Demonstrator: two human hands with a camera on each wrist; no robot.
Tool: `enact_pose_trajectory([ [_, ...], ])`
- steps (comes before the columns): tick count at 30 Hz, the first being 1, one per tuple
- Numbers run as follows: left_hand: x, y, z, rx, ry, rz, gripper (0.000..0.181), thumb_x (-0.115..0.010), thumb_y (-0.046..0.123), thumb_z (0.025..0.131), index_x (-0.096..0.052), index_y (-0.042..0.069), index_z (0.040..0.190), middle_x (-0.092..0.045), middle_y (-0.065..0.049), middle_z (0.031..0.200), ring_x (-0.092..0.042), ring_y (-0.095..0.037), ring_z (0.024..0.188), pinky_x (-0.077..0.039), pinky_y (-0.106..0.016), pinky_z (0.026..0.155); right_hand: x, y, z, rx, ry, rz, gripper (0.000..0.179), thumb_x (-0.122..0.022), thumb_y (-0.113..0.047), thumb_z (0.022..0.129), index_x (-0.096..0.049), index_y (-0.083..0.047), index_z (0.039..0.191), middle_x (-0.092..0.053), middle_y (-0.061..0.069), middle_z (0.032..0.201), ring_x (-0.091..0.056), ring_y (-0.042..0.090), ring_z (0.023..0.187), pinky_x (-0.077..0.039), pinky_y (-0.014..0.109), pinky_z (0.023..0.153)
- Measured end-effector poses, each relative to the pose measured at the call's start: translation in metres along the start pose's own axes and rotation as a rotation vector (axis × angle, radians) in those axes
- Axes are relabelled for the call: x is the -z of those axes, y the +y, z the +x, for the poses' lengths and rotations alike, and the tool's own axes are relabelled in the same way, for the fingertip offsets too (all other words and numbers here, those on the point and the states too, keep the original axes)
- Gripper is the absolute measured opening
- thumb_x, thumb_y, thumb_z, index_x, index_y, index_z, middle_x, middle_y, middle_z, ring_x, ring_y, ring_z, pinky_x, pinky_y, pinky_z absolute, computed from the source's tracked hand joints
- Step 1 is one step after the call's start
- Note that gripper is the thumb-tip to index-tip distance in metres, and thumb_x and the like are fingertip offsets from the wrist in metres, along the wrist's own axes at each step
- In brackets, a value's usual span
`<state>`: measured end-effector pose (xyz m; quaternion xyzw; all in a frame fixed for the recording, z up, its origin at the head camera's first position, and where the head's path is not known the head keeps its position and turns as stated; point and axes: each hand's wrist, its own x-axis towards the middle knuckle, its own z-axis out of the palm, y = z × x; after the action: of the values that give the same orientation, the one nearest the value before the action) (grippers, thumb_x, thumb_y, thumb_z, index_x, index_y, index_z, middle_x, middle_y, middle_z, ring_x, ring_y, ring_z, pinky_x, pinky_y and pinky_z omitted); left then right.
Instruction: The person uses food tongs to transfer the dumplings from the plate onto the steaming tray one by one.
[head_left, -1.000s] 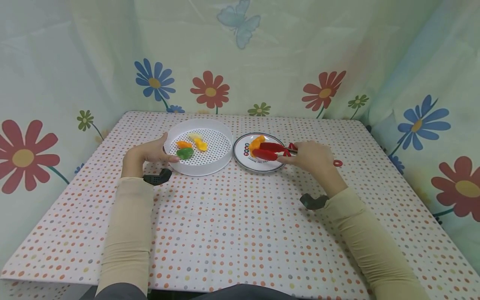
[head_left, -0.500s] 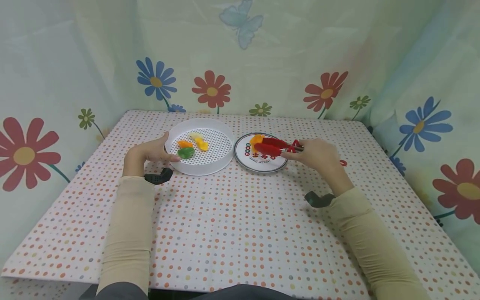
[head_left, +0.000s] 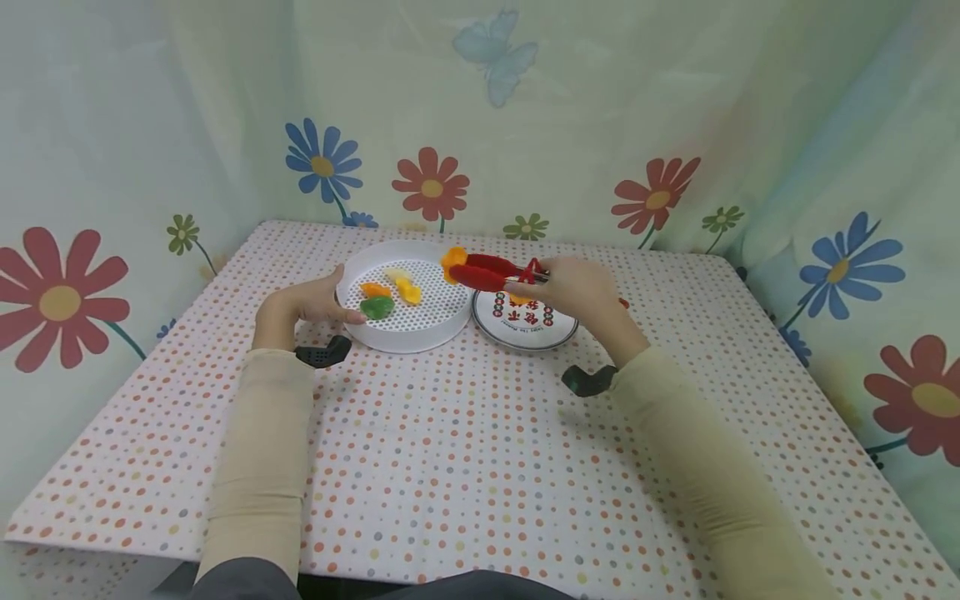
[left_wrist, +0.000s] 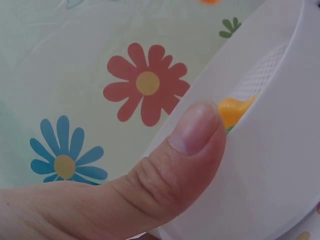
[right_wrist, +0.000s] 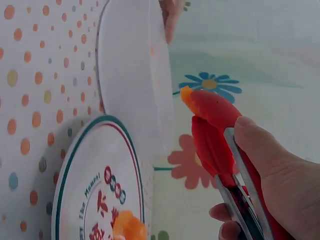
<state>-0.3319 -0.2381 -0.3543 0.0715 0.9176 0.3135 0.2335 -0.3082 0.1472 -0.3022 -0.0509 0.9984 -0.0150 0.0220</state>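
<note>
In the head view, my left hand holds the left wall of a white round perforated basket. Its thumb lies along the rim in the left wrist view; the fingers behind are mostly hidden. My right hand grips red-tipped tongs, whose tips pinch an orange-yellow piece in the air at the basket's right rim. A green piece, an orange piece, a yellow piece and a pale piece lie in the basket.
A white plate with red print stands right beside the basket. Another orange piece lies on it, partly hidden by the tongs in the head view. Dotted cloth covers the table, and flowered curtains hang around it.
My right hand has lifted the tongs and the pinched orange-yellow piece off the plate and moved left to the basket's rim. My left hand stays on the basket.
</note>
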Motion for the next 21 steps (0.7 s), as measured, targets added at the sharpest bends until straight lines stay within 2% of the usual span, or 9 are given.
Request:
enact_pose_trajectory([
  [3, -0.004, -0.003, 0.002, 0.015, -0.006, 0.012, 0.124, -0.073, 0.046, 0.079, 0.022, 0.007, 0.148, 0.002, -0.024, 0.158, -0.009, -0.042, 0.145, -0.006, -0.064, 0.113, -0.006, -0.026, 0.012, 0.030, 0.011, -0.033, 0.071, -0.051, -0.080, 0.073, -0.065, -0.015, 0.096, -0.063, 0.004, 0.079, -0.057, 0.022, 0.072, -0.041, 0.028, 0.050],
  [6, -0.008, -0.003, 0.005, 0.023, -0.007, 0.024, 0.124, -0.073, 0.048, 0.079, 0.022, 0.008, 0.148, 0.006, -0.022, 0.158, 0.000, -0.041, 0.146, -0.006, -0.064, 0.114, -0.014, -0.044, 0.022, 0.044, 0.023, -0.076, 0.064, -0.053, -0.078, 0.074, -0.062, -0.015, 0.083, -0.059, 0.003, 0.067, -0.056, 0.020, 0.063, -0.038, 0.026, 0.046],
  [12, -0.009, -0.002, 0.006, 0.044, 0.005, 0.019, 0.124, -0.073, 0.047, 0.079, 0.022, 0.009, 0.149, 0.008, -0.021, 0.158, 0.001, -0.042, 0.146, -0.006, -0.063, 0.114, -0.026, -0.063, 0.033, 0.059, 0.037, -0.119, 0.063, -0.056, -0.074, 0.075, -0.065, -0.012, 0.084, -0.060, 0.003, 0.062, -0.056, 0.020, 0.058, -0.040, 0.025, 0.045],
  [16, -0.005, -0.001, 0.003, 0.043, 0.006, 0.035, 0.123, -0.072, 0.048, 0.079, 0.021, 0.009, 0.149, 0.009, -0.021, 0.158, 0.002, -0.042, 0.146, -0.006, -0.064, 0.113, -0.024, -0.070, 0.037, 0.065, 0.040, -0.123, 0.061, -0.056, -0.073, 0.076, -0.064, -0.012, 0.077, -0.058, 0.003, 0.059, -0.054, 0.019, 0.055, -0.038, 0.024, 0.044],
  [21, 0.001, -0.002, 0.002, 0.054, 0.007, 0.029, 0.122, -0.072, 0.049, 0.079, 0.021, 0.010, 0.149, 0.010, -0.020, 0.159, 0.003, -0.042, 0.146, -0.006, -0.065, 0.113, -0.019, -0.076, 0.044, 0.063, 0.010, -0.104, 0.061, -0.055, -0.073, 0.077, -0.063, -0.012, 0.079, -0.058, 0.003, 0.061, -0.055, 0.019, 0.056, -0.040, 0.024, 0.046],
])
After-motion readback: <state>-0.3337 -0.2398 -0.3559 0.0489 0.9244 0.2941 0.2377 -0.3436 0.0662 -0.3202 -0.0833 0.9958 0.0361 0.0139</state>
